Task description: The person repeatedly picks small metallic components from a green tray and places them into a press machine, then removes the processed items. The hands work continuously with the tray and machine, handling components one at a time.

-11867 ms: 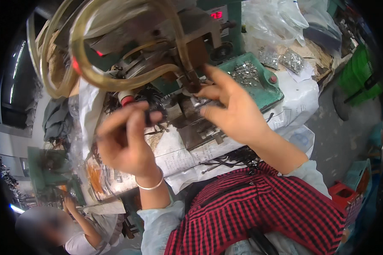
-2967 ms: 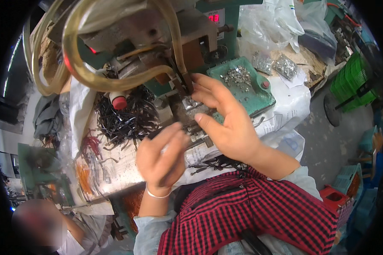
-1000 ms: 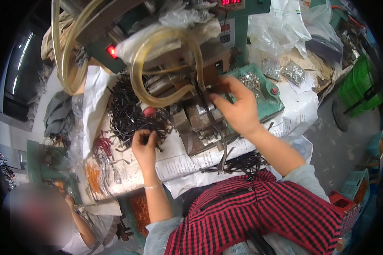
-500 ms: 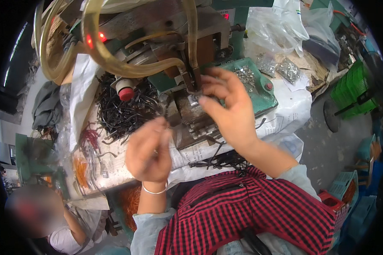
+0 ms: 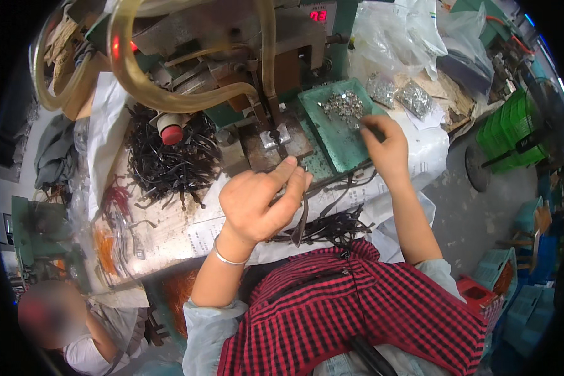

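My left hand (image 5: 260, 203) is closed in front of the press, fingers pinched on a dark strap (image 5: 301, 222). One end of the strap reaches up toward the small metal block (image 5: 276, 136) under the press head (image 5: 266, 103); the rest hangs below my fingers. To the right, my right hand (image 5: 388, 150) is at the edge of the green tray (image 5: 332, 141), its fingers curled together beside the small metal pieces (image 5: 343, 105). Whatever lies between those fingertips is too small to make out.
A tangled pile of black straps (image 5: 169, 156) lies left of the press, beside a red push button (image 5: 171, 135). More dark straps (image 5: 332, 225) lie at the table's near edge. Clear hoses (image 5: 125, 62) loop overhead. Bagged metal parts (image 5: 417, 100) sit behind the tray. A co-worker (image 5: 97, 332) sits lower left.
My right hand has left the press head and moved right to the tray. My left hand has moved right, to in front of the metal block, with the strap in its fingers.
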The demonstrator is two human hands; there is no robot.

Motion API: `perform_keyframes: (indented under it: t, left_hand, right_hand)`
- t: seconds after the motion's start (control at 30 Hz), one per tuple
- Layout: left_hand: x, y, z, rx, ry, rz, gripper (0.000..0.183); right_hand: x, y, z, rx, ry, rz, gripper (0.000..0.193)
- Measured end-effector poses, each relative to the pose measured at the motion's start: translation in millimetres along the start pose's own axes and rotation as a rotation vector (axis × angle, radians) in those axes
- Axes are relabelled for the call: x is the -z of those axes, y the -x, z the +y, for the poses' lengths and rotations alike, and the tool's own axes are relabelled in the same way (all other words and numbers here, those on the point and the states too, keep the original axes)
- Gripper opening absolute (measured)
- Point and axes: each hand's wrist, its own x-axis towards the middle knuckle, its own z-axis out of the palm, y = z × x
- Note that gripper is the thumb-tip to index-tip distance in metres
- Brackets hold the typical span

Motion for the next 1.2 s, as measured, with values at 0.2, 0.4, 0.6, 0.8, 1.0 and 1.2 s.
perform_keyframes:
  t: [0.2, 0.4, 0.6, 0.8, 1.0, 1.2]
  left_hand:
    - [5.4, 7.1, 7.7, 0.094, 0.043, -0.010, 0.025]
    - [58.1, 45.4, 49.1, 0.368, 0.037, -0.097, 0.032]
    - [127.3, 10.7, -21.3, 0.542, -0.652, 0.152, 0.018]
    - [98.5, 79.6, -157.6, 0.565, -0.542, -0.626, 0.019]
    - [96.6, 128.4, -165.3, 0.702, -0.289, -0.478, 0.017]
    - [105.0, 130.1, -133.0, 1.042, 0.372, 0.223, 0.019]
  right_hand:
    - [-15.6, 10.2, -14.0, 0.181, 0.323, -0.086, 0.013]
    - [-25.4, 18.0, -18.9, 0.139, 0.279, 0.077, 0.011]
    - [-23.0, 10.0, -21.3, 0.214, 0.078, 0.101, 0.015]
    - [-28.2, 0.5, -44.3, 0.144, -0.023, 0.080, 0.013]
    - [8.8, 35.4, -8.3, -0.019, 0.030, 0.159, 0.015]
    - [20.6, 39.6, -38.8, -0.015, -0.193, 0.124, 0.014]
